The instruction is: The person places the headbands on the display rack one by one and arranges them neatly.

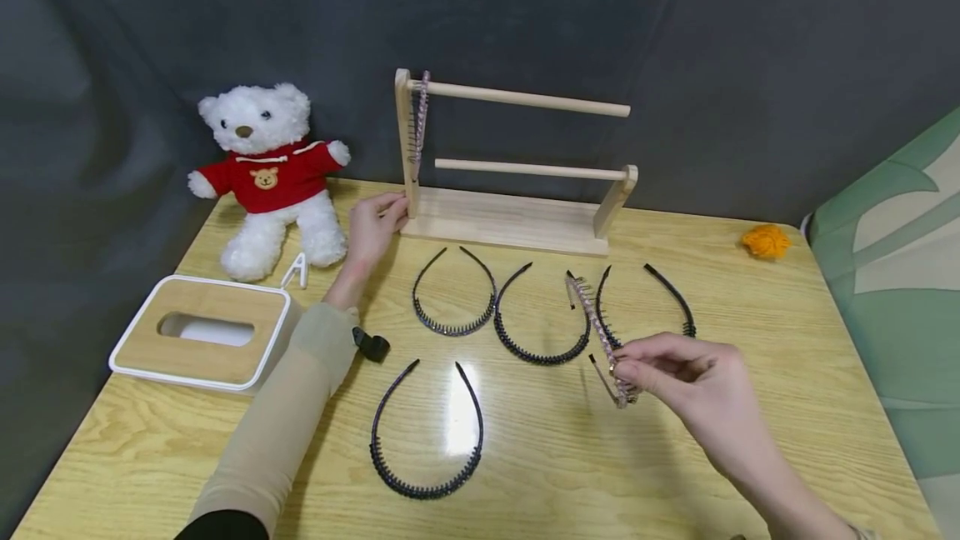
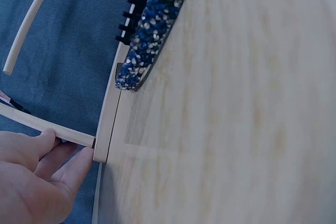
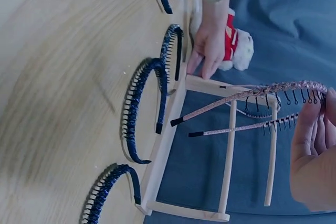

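Observation:
A pale wooden two-bar rack [image 1: 502, 219] stands at the back of the table. My left hand [image 1: 372, 227] holds the foot of its left upright, thumb and fingers on either side in the left wrist view. One pink headband [image 1: 422, 119] hangs from the upper bar, close to that upright. Over the table's right half, my right hand [image 1: 693, 382] pinches another pink toothed headband [image 3: 262, 90] by its curved middle, its ends pointing toward the rack in the right wrist view. Several dark toothed headbands lie on the table, including one at the front [image 1: 423, 492] and one partly behind the held headband [image 1: 675, 297].
On the left, a white teddy bear [image 1: 277, 182] in a red sweater sits behind a wood-topped tissue box [image 1: 225, 361]. A small white letter A [image 1: 302, 270] lies between them. An orange yarn bundle [image 1: 766, 241] is at the back right. A dark curtain hangs behind.

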Demonstrator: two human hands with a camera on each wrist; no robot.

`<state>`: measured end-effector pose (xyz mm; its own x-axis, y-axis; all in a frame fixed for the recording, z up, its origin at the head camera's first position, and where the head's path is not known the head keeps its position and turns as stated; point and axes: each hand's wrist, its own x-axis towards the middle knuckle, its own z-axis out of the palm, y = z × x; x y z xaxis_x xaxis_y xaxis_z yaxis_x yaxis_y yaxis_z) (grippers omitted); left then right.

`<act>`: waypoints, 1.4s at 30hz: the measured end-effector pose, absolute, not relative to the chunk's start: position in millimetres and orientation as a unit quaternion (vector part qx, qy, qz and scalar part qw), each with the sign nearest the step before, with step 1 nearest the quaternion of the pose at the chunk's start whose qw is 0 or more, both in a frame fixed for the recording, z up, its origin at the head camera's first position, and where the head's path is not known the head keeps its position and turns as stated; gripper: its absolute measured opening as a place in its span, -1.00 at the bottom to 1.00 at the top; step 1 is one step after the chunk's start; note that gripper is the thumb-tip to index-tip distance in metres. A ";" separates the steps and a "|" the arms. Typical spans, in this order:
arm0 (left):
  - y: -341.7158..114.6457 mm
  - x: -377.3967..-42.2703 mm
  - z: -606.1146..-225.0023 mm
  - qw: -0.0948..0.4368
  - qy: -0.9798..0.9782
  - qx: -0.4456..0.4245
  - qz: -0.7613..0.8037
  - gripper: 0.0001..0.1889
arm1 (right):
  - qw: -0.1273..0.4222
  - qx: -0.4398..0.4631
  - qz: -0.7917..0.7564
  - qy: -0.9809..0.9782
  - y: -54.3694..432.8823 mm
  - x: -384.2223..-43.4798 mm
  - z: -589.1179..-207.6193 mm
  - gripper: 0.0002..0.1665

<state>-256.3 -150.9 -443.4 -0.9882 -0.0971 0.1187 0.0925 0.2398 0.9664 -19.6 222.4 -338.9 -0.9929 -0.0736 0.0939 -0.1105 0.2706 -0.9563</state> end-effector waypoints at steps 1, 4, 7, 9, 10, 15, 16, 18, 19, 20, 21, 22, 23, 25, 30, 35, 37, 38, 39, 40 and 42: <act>-150.7 -256.6 -443.5 0.076 -0.783 0.001 -0.617 -0.72 | 0.017 0.051 0.614 -0.787 222.9 -20.6 -338.3 -0.84; -150.7 -257.6 -444.7 0.075 -0.783 0.001 -0.617 -0.73 | 0.027 0.029 0.638 -0.769 224.4 -22.6 -336.7 -0.85; -151.0 -258.1 -445.7 0.073 -0.785 0.003 -0.615 -0.73 | 0.037 0.016 0.649 -0.759 226.1 -25.2 -334.7 -0.87; -151.1 -258.4 -445.8 0.072 -0.784 0.004 -0.617 -0.73 | 0.045 0.012 0.659 -0.750 227.0 -28.2 -333.2 -0.88; -151.2 -258.5 -445.6 0.071 -0.783 0.004 -0.618 -0.72 | 0.048 0.010 0.666 -0.744 227.2 -30.1 -332.5 -0.89; -151.4 -258.2 -444.2 0.071 -0.781 0.003 -0.620 -0.72 | 0.055 -0.009 0.694 -0.718 226.8 -38.5 -330.6 -0.88; -151.4 -258.1 -444.1 0.071 -0.782 0.002 -0.620 -0.72 | 0.055 -0.014 0.697 -0.715 226.5 -39.6 -330.5 -0.88; -151.3 -257.8 -443.9 0.069 -0.782 0.002 -0.619 -0.72 | 0.056 -0.018 0.699 -0.712 226.6 -41.3 -330.2 -0.88; -151.4 -257.8 -443.9 0.068 -0.782 0.001 -0.619 -0.72 | 0.057 -0.018 0.699 -0.712 226.8 -42.2 -330.0 -0.88; -151.3 -257.8 -444.0 0.067 -0.782 0.002 -0.620 -0.72 | 0.059 -0.016 0.703 -0.709 227.0 -43.3 -329.8 -0.87; -151.4 -257.8 -444.1 0.067 -0.782 0.002 -0.620 -0.72 | 0.061 -0.013 0.705 -0.707 227.3 -44.3 -329.6 -0.87; -151.2 -257.8 -444.0 0.067 -0.781 0.002 -0.621 -0.72 | 0.063 -0.009 0.709 -0.702 227.5 -45.5 -329.3 -0.86; -151.0 -257.8 -443.9 0.068 -0.779 0.002 -0.623 -0.72 | 0.065 -0.005 0.713 -0.698 227.7 -46.7 -329.1 -0.85; -150.7 -257.8 -443.9 0.070 -0.777 0.002 -0.626 -0.72 | 0.068 0.004 0.727 -0.684 227.7 -49.2 -328.9 -0.84; -150.7 -257.7 -444.3 0.072 -0.776 0.004 -0.626 -0.72 | 0.065 0.020 0.745 -0.663 227.7 -53.1 -328.9 -0.82; -151.1 -257.2 -444.1 0.068 -0.778 0.004 -0.624 -0.71 | 0.062 0.029 0.760 -0.646 228.8 -55.0 -327.3 -0.77; -151.0 -256.8 -443.8 0.067 -0.779 0.005 -0.624 -0.70 | 0.061 0.037 0.766 -0.639 229.5 -56.2 -326.0 -0.75; -151.1 -256.9 -443.7 0.067 -0.779 0.004 -0.623 -0.70 | 0.061 0.041 0.768 -0.636 229.9 -57.0 -325.3 -0.75; -151.2 -256.8 -443.5 0.068 -0.779 0.004 -0.623 -0.70 | 0.061 0.046 0.770 -0.633 230.3 -57.7 -324.6 -0.74; -151.1 -256.9 -443.5 0.068 -0.779 0.004 -0.623 -0.71 | 0.061 0.049 0.772 -0.631 230.5 -58.5 -324.0 -0.73; -151.2 -257.2 -443.3 0.072 -0.779 0.004 -0.623 -0.71 | 0.059 0.054 0.775 -0.627 231.1 -60.2 -322.7 -0.73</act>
